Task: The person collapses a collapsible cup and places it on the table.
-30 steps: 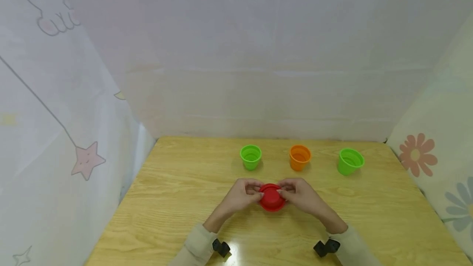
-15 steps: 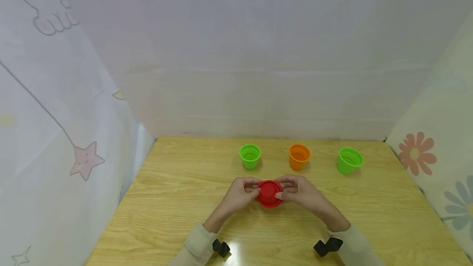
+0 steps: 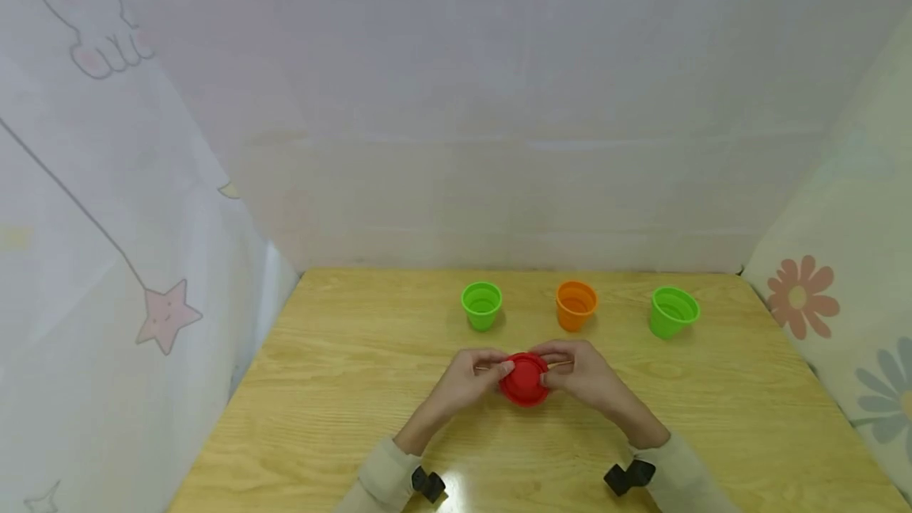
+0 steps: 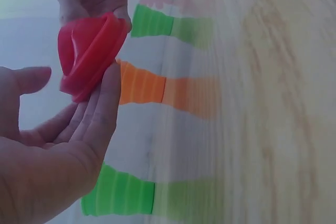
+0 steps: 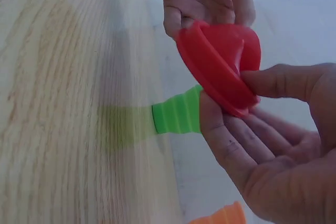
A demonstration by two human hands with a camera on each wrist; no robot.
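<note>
A red collapsible cup (image 3: 524, 380), squashed flat with its base toward me, is between my hands above the table's near middle. My right hand (image 3: 586, 374) pinches its right side, the thumb (image 5: 281, 81) pressing into the dented wall and the fingers (image 5: 233, 142) beneath the rim. On the other side my left hand (image 3: 466, 381) touches the rim with nearly straight fingers (image 4: 105, 103). In the left wrist view its thumb (image 4: 34, 80) stands apart from the cup. Behind stand a green cup (image 3: 482, 306), an orange cup (image 3: 575, 305) and another green cup (image 3: 673, 313), all expanded and upright.
The wooden table (image 3: 321, 402) ends at a pale cloth backdrop (image 3: 427, 204), with printed cloth on both sides. A black wrist camera (image 3: 427, 484) sits at the left sleeve, another black wrist camera (image 3: 630, 478) at the right.
The red cup has shifted and tilted slightly between the hands. My left thumb has moved further over the cup's face. The three cups behind have stayed in place.
</note>
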